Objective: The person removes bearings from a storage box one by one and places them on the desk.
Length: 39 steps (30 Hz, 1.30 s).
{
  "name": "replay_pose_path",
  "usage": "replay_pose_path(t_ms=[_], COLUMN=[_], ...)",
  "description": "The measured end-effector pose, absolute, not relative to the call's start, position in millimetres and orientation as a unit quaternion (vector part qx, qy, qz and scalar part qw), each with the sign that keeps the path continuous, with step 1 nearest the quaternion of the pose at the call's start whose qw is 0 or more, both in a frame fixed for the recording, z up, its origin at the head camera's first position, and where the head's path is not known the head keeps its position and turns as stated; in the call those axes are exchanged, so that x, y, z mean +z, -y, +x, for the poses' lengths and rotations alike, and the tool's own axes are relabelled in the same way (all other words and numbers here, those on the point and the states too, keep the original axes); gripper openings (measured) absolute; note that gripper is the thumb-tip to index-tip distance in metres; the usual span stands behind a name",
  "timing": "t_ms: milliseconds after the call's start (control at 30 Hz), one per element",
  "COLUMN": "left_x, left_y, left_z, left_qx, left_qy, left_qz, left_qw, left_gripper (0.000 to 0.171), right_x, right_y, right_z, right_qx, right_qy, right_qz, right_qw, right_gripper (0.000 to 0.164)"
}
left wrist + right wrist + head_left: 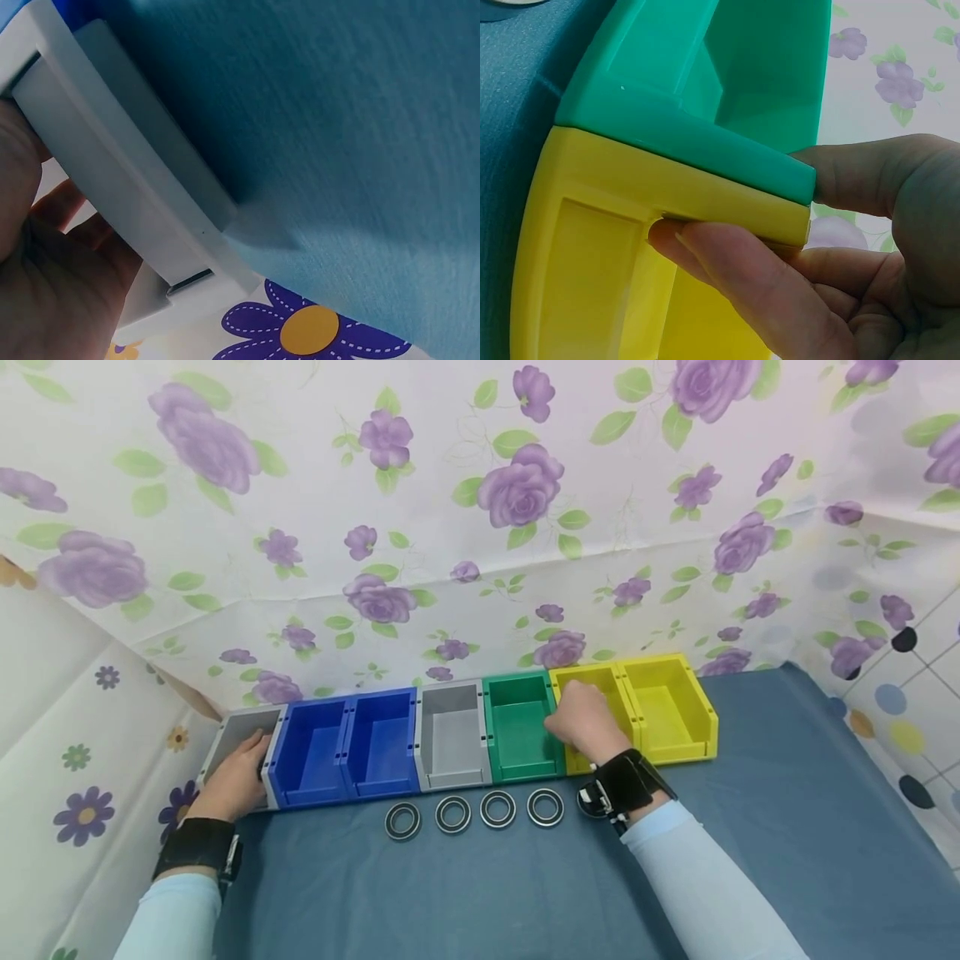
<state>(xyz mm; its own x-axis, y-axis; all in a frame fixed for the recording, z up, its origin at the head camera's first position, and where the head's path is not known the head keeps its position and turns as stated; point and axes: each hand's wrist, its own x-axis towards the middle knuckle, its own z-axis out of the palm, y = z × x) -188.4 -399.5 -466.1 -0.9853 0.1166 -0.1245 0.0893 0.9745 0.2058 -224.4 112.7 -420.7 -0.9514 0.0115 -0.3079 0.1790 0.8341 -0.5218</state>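
Note:
My left hand (236,777) reaches into the grey bin (243,721) at the far left of the row, near the wall beside the blue bin (311,747). In the left wrist view, its fingers (64,204) pass behind the bin's front edge, so their tips are hidden; I cannot tell what they hold. My right hand (588,718) pinches the adjoining side walls of the green bin (705,154) and the yellow bin (592,165). Its thumb (847,176) lies on the green side, with the fingers (742,262) against the yellow side.
Several bearings lie in a line before the bins, among them one bearing (402,821) at the left; another (592,799) is partly covered by the right wrist strap. A second blue bin, a grey bin (453,735) and another yellow bin (663,710) complete the row. Flowered sheeting (450,527) stands behind.

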Motion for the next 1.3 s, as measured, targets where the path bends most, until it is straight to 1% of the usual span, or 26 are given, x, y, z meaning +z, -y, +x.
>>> replay_pose_path(t_ms=[300,633,900,1000,1133,1300], left_x=[-465.1,-466.0,-468.1,-467.8,-465.2,-461.1], left_y=[398.8,399.2,398.0,397.0,393.9,390.5], left_z=[-190.9,-190.9,-192.1,-192.0,-191.8,-190.2], left_qx=[0.114,0.12,0.112,0.105,0.092,0.087], left_qy=[-0.988,-0.987,-0.99,-0.991,-0.992,-0.99], left_qz=[0.066,0.054,0.04,0.03,0.008,-0.014], left_qw=[0.08,0.093,0.074,0.075,0.09,0.11], left_gripper=[0.058,0.053,0.045,0.043,0.04,0.041], right_x=[-420.9,-420.4,-420.4,-420.4,-419.9,-419.4], right_y=[-113.4,-113.1,-114.1,-113.9,-113.7,-113.8], right_z=[-224.6,-224.3,-224.1,-224.3,-224.4,-224.2], right_qx=[-0.284,-0.284,-0.282,-0.283,-0.282,-0.279], right_qy=[-0.946,-0.946,-0.948,-0.948,-0.948,-0.948], right_qz=[0.049,0.048,0.038,0.037,0.04,0.039], right_qw=[0.149,0.15,0.143,0.143,0.145,0.145], right_gripper=[0.014,0.014,0.013,0.013,0.014,0.013])
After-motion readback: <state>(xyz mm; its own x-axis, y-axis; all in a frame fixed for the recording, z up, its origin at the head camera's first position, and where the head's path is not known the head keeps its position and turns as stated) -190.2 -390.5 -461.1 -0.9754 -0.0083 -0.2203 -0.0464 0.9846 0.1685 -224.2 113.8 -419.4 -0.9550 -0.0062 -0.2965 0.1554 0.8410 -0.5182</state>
